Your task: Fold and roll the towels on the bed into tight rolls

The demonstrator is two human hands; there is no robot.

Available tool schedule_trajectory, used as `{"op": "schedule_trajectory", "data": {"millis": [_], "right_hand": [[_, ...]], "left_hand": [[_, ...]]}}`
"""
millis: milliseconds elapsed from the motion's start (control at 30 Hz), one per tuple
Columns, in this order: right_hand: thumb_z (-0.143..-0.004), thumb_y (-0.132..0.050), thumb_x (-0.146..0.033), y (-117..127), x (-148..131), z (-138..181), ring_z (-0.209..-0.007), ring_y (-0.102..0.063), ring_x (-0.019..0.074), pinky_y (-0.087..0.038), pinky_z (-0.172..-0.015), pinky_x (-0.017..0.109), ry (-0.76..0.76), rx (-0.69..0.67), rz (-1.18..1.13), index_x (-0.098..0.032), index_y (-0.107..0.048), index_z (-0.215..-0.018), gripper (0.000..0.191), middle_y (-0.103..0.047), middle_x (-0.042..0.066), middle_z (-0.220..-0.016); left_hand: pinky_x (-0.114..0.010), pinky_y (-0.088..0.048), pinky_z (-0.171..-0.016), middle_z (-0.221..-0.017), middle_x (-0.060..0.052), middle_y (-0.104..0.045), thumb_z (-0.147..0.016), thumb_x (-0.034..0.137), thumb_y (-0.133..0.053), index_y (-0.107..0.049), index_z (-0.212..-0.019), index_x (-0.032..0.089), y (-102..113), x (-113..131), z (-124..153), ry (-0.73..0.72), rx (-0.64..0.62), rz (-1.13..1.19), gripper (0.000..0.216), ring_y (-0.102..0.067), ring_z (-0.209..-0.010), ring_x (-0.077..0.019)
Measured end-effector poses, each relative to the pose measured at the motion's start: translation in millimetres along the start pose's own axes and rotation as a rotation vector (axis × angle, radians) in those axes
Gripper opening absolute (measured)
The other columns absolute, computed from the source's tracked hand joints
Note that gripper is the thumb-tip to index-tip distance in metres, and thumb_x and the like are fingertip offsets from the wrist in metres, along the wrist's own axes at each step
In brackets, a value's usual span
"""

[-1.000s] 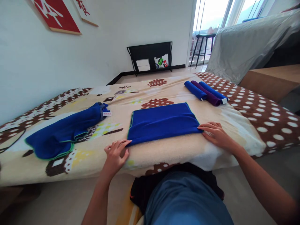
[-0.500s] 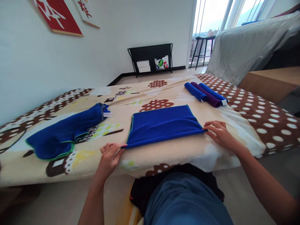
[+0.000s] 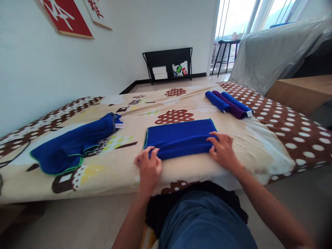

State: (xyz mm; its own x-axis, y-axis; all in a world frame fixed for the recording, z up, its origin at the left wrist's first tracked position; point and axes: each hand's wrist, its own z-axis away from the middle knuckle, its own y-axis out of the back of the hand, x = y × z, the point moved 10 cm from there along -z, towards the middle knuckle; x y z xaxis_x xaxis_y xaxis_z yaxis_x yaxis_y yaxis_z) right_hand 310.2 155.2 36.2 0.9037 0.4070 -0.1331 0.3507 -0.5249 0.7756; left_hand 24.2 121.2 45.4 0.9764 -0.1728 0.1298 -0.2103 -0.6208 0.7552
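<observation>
A blue towel (image 3: 181, 135) with green edging lies folded flat before me, its near edge turned over in a thick fold. At its near left corner my left hand (image 3: 149, 167) has its fingers curled over that edge. My right hand (image 3: 222, 149) grips the near right end, thumb low and fingers bent on top. Further off on the right lie two rolled blue towels (image 3: 216, 101) with a rolled purple towel (image 3: 229, 104) between them. To the left a loose, crumpled blue towel (image 3: 70, 145) with green edging and a white tag rests on the blanket.
A patterned cream blanket (image 3: 124, 138) covers the bed, with brown polka-dot fabric (image 3: 306, 138) at its right side. Beyond stand a black rack (image 3: 167, 58), a dark stool (image 3: 225, 52) and something under a plastic cover (image 3: 264, 48). A cardboard box (image 3: 298, 93) is at right.
Both hands have moved inward along the near edge, from pinching the corners to curling over it. That edge is now folded further away from me, and the flat part looks shorter.
</observation>
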Motion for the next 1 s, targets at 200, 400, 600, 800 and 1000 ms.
{"op": "schedule_trajectory", "data": {"millis": [200,400,600,800,1000], "right_hand": [[-0.100,-0.039,-0.017,-25.2,-71.8,-0.3,-0.118,-0.060,0.0198,-0.039,-0.104,0.040,0.216,-0.147,-0.232,-0.025,-0.064,-0.126,0.037,-0.068,0.003,-0.128],[-0.104,-0.042,-0.037,-14.3,5.5,18.5,-0.125,-0.060,0.0238,-0.040,-0.110,0.045,0.043,-0.113,-0.087,-0.018,-0.062,-0.132,0.040,-0.065,0.008,-0.134],[-0.106,-0.034,-0.037,-37.8,-63.8,-4.0,-0.132,-0.055,0.0217,-0.039,-0.112,0.042,0.164,-0.218,-0.151,-0.016,-0.060,-0.136,0.045,-0.061,0.008,-0.139],[-0.105,-0.034,-0.045,-53.8,-16.6,-20.0,-0.138,-0.049,0.0234,-0.039,-0.112,0.045,-0.008,-0.285,-0.080,-0.021,-0.061,-0.135,0.047,-0.057,0.007,-0.143],[-0.105,-0.034,-0.042,-28.2,56.3,-5.1,-0.139,-0.047,0.0292,-0.033,-0.115,0.053,-0.156,-0.213,0.089,-0.016,-0.062,-0.133,0.047,-0.058,0.013,-0.142]], "left_hand": [[-0.038,-0.043,-0.108,-0.127,-0.008,-0.069,-0.099,0.015,-0.044,-0.063,-0.127,0.018,-32.0,61.9,8.5,-0.323,-0.145,0.242,0.034,-0.061,-0.121,-0.0216],[-0.052,-0.032,-0.115,-0.132,-0.011,-0.067,-0.102,0.029,-0.045,-0.063,-0.130,0.015,-15.1,-13.4,17.3,-0.138,-0.090,0.050,0.036,-0.059,-0.127,-0.0274],[-0.045,-0.032,-0.118,-0.147,-0.010,-0.055,-0.104,0.028,-0.032,-0.053,-0.142,0.014,-46.0,68.1,1.9,-0.275,-0.315,0.094,0.045,-0.048,-0.140,-0.0217],[-0.051,-0.037,-0.114,-0.155,-0.007,-0.046,-0.105,0.042,-0.033,-0.050,-0.146,0.024,-57.6,21.4,-14.8,-0.140,-0.458,0.008,0.048,-0.041,-0.145,-0.0254],[-0.066,-0.019,-0.119,-0.152,-0.014,-0.048,-0.103,0.038,-0.034,-0.055,-0.141,0.019,-28.7,-42.4,-11.1,0.049,-0.310,-0.128,0.048,-0.038,-0.146,-0.0321]]}}
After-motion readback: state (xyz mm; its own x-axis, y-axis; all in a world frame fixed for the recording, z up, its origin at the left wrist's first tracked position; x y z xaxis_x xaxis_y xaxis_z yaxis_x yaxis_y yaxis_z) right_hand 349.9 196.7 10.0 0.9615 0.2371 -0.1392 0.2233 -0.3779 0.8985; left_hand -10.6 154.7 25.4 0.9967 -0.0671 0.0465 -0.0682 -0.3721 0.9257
